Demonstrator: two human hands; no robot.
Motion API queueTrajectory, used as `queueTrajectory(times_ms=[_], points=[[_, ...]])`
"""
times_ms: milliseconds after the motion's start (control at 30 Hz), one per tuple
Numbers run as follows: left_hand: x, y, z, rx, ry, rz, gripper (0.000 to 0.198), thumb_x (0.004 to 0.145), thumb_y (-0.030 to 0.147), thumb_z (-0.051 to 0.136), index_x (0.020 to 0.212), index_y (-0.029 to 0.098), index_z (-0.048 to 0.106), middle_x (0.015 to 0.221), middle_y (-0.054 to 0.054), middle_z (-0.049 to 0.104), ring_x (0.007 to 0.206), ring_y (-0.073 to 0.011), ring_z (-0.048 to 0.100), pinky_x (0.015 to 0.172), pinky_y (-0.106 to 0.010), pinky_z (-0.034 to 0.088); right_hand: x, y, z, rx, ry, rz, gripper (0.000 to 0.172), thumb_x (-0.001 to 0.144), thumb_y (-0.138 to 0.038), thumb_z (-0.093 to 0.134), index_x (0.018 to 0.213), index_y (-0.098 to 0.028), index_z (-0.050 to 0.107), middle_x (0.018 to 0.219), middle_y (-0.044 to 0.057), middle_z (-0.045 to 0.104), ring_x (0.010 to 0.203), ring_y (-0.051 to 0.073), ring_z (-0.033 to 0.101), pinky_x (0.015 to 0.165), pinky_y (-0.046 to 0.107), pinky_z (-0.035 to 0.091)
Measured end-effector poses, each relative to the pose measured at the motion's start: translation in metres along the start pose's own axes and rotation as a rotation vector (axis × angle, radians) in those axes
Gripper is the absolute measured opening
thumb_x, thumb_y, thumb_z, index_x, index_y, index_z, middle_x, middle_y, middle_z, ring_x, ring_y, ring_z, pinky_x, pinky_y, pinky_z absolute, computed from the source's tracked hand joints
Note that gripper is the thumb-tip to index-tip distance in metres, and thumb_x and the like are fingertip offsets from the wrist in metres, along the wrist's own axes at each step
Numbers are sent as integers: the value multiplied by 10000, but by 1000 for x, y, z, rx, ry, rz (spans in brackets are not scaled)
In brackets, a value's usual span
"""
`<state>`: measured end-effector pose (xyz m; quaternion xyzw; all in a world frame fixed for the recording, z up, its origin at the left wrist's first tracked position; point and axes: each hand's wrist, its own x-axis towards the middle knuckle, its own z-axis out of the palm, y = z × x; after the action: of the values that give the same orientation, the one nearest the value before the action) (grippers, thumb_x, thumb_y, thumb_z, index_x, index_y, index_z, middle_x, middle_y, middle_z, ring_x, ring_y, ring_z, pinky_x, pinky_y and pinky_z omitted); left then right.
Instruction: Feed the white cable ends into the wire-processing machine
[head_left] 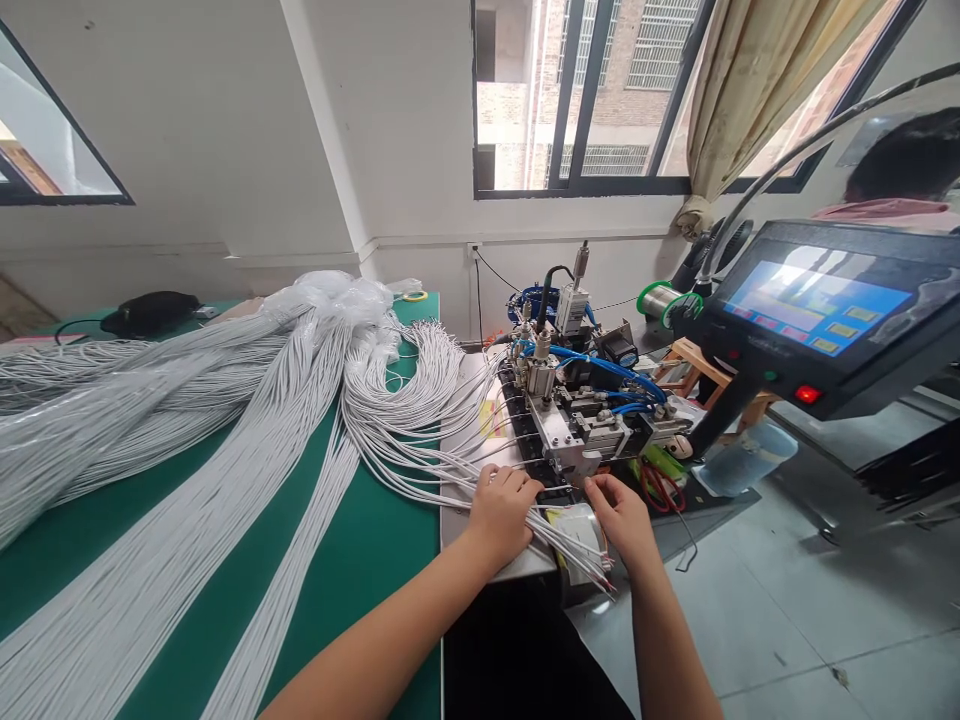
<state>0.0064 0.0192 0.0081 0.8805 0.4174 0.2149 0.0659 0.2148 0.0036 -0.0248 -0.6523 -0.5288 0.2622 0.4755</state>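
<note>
My left hand (pixel 504 512) is closed over a bundle of thin white cables (pixel 571 545), whose stripped ends, some showing red, stick out toward the right. One cable leads from near its fingertips to the front of the machine (pixel 555 435). At that machine's front edge my right hand (pixel 621 512) has its thumb and forefinger pinched together; what lies between them is too small to make out. A white cylindrical part (pixel 581 525) sits under the cable ends. The cables loop back leftward to a larger heap (pixel 405 400) on the table.
Long bunches of white cable (pixel 187 500) lie across the green table (pixel 352 610). A control screen (pixel 825 300) stands at the right, with a solder wire spool (pixel 664 303) behind it. A clear plastic bin (pixel 750 458) is beside the machine. A person (pixel 911 165) is at far right.
</note>
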Motion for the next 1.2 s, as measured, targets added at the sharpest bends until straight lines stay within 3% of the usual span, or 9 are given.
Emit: queueTrajectory(times_ms=[233,467,600,700,867,1000,1200], points=[[-1,-1,2,0,21,0,374,722,112,530,1066,228,621,1040,-51,646,1023,-226,524,938,-411,316,-16,-10,-21,80,-19,-15,366,813,-555,556,780,-195,610,639,4,549,583,157,465,541,260,344],[-2,-1,4,97,104,-68,461,796,206,547,1255,179,522,1312,-110,529,1184,-282,448,1007,-485,246,-30,-18,-36,59,-24,-13,358,837,-539,549,801,-193,632,661,13,558,604,152,487,557,254,373],[-3,-1,3,64,215,33,285,881,184,477,1128,248,604,1128,-49,642,1012,-214,562,992,-468,241,-34,-25,-43,8,-105,-22,352,825,-523,573,829,-185,671,745,49,635,673,185,557,578,265,420],[-4,-1,3,7,285,128,263,888,176,466,1090,241,621,1030,-36,673,936,-188,595,967,-446,250,-37,-34,-45,-7,-209,-86,297,813,-471,616,851,-189,700,837,67,675,753,209,596,604,273,450],[-6,-4,6,-13,303,236,309,864,165,457,1134,200,602,982,-49,682,879,-171,612,896,-393,303,-38,-47,-41,-24,-330,-197,228,809,-410,650,891,-209,719,874,56,689,746,195,603,628,275,458],[-6,-7,10,27,305,284,366,836,156,462,1183,183,576,951,-45,682,827,-160,616,854,-377,320,-39,-55,-31,-73,-346,-254,226,819,-394,650,945,-216,708,846,39,688,629,158,559,569,264,428],[-7,-6,8,91,270,343,408,820,132,438,1211,154,553,898,-49,669,779,-168,601,840,-381,327,-39,-62,-14,-71,-343,-370,200,851,-376,617,898,-208,715,833,51,689,709,181,595,619,269,438]])
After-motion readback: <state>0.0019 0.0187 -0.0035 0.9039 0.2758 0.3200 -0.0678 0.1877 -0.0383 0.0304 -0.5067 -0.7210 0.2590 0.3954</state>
